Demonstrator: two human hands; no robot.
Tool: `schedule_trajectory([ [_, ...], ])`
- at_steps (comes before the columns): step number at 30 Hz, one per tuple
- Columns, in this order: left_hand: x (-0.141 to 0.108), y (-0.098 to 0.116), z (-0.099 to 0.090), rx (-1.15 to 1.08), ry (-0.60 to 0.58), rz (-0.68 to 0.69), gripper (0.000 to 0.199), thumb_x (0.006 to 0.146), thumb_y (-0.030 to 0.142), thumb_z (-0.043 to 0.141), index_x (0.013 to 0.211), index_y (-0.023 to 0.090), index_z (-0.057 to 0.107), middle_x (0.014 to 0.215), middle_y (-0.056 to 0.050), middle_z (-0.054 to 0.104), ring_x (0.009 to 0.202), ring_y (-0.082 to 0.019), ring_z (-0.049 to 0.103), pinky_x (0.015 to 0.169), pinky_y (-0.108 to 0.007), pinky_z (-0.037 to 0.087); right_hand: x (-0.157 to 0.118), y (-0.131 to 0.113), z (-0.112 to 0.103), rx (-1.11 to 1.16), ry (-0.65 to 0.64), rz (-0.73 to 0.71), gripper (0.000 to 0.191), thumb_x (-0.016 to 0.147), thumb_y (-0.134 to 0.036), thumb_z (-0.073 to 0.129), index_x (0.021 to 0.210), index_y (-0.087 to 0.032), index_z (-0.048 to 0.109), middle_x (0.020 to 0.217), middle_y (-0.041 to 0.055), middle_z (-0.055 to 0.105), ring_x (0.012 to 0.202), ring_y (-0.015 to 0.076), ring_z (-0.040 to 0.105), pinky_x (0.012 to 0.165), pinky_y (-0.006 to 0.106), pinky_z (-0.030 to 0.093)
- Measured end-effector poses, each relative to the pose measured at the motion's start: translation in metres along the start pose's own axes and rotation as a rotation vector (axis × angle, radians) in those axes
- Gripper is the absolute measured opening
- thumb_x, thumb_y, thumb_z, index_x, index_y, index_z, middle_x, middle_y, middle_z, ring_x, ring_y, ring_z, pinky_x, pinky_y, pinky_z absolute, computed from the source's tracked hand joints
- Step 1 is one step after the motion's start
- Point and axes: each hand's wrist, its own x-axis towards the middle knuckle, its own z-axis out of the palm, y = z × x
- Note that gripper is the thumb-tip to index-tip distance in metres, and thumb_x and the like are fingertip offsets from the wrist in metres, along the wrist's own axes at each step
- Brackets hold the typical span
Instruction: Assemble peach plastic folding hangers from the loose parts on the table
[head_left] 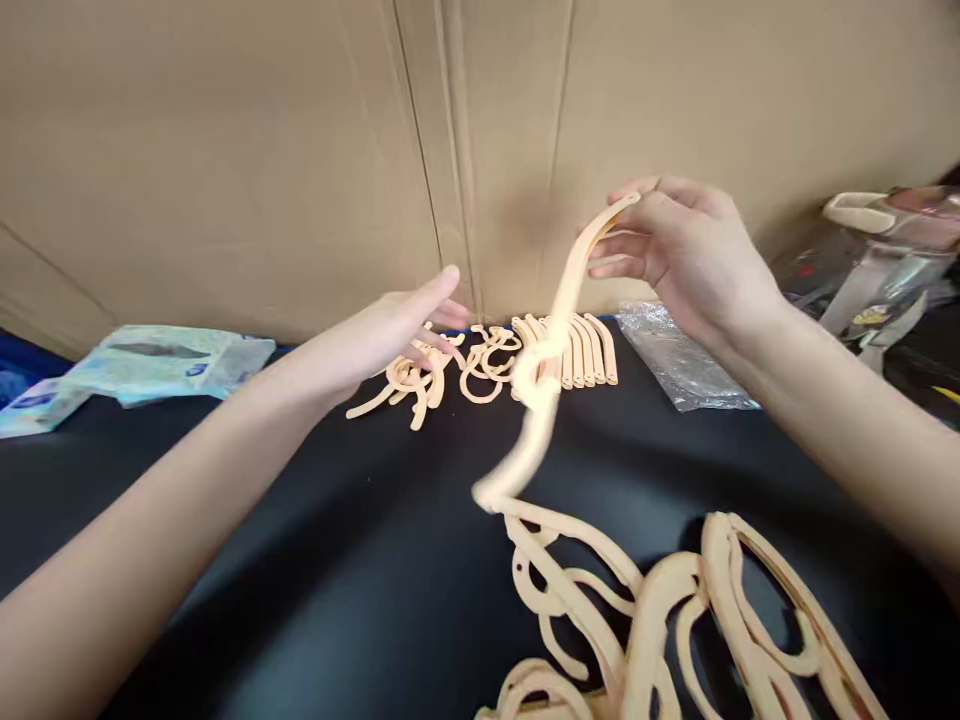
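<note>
My right hand [667, 235], raised on the right, pinches the upper end of a beige folding hanger [574, 275]. The hanger dangles in a long S-curve with a ring-like middle, and its lower half is blurred. My left hand [409, 325] is empty with fingers apart, in front of a loose pile of curved beige hanger arms [418, 405]; whether it touches them I cannot tell. Beside that pile lie several C-shaped hooks [480, 392]. A neat row of curved arms [600, 350] sits partly behind the held hanger. Nearest me is a heap of beige hangers [652, 620].
A black table [300, 590] lies below, backed by a brown cardboard wall [262, 170]. A light blue printed packet [172, 355] is at the left, a clear plastic bag [667, 355] at the right. Scissors [892, 330] and other items crowd the far right.
</note>
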Motion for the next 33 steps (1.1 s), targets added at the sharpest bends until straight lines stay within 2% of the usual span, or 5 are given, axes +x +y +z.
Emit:
schedule_trajectory([
  [3,-0.012,0.012,0.02,-0.164,-0.286,-0.043,0.046,0.09,0.057,0.052,0.098,0.014,0.066,0.092,-0.008,0.063,0.072,-0.014,0.061,0.058,-0.019,0.052,0.007,0.002,-0.007,-0.082,0.065,-0.102,0.017,0.074,-0.006,0.061,0.077,-0.019,0.051,0.072,-0.0003,0.064,0.069,0.0162,0.068,0.064,0.03,0.057],
  [11,-0.025,0.02,0.039,-0.061,-0.13,-0.013,0.018,0.095,0.023,0.048,0.08,0.015,0.054,0.061,0.004,0.039,0.043,-0.003,0.032,0.034,-0.012,0.026,-0.007,-0.003,-0.008,-1.436,-0.378,-0.598,0.008,0.086,-0.021,0.056,0.09,-0.019,0.062,0.075,0.0016,0.065,0.06,0.0154,0.055,0.052,0.027,0.028],
  [17,-0.03,0.022,0.046,0.132,-0.257,0.031,0.027,0.098,0.026,0.045,0.073,0.016,0.05,0.058,0.005,0.043,0.04,-0.002,0.034,0.034,-0.012,0.027,-0.037,-0.009,0.015,-1.45,-0.815,-0.657,0.009,0.093,-0.016,0.049,0.087,-0.018,0.056,0.074,0.0,0.065,0.055,0.0119,0.053,0.047,0.028,0.022],
  [26,-0.032,0.024,0.04,0.222,-0.177,-0.024,0.024,0.096,0.025,0.044,0.074,0.018,0.047,0.06,0.005,0.043,0.041,-0.003,0.032,0.035,-0.014,0.022,-0.048,-0.007,0.012,-1.504,-0.78,-0.821,0.055,0.082,0.005,0.037,0.136,-0.006,0.038,0.099,0.0103,0.068,0.067,0.0169,0.061,0.05,0.028,0.026],
  [33,-0.03,0.023,0.043,0.172,-0.087,0.009,0.025,0.097,0.029,0.045,0.075,0.018,0.046,0.057,0.007,0.037,0.04,-0.003,0.026,0.037,-0.014,0.018,-0.045,-0.004,0.024,-1.676,-0.667,-0.664,0.045,0.083,0.001,0.038,0.127,-0.007,0.046,0.083,0.0066,0.066,0.048,0.0147,0.049,0.042,0.028,0.021],
])
